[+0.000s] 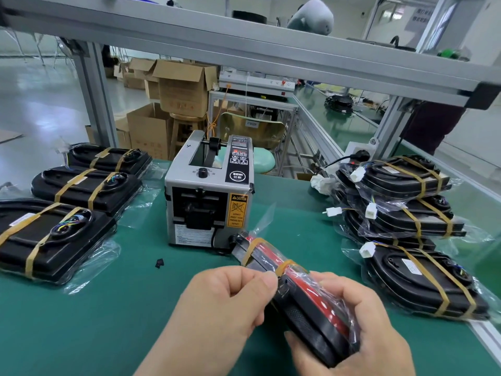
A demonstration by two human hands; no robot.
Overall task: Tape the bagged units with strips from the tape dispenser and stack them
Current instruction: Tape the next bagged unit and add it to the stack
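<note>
Both hands grip one bagged unit [295, 289] on edge above the green worktop [122, 308], near the tape dispenser [208, 196]; left hand [230, 302] pinches a tape strip (second of two), right hand [360, 327] cradles underneath; loose bag film could wrinkle beneath the tape, weakening the seal.

Bare left hand [227, 293], bare right hand [352, 332]

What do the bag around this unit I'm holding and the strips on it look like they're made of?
Bag around the unit: thin clear plastic film with a glossy finish; it crinkles and glints. Strips: tan, fairly matte adhesive tape, perhaps paper-backed or tinted film; the picture leaves that open.
</note>
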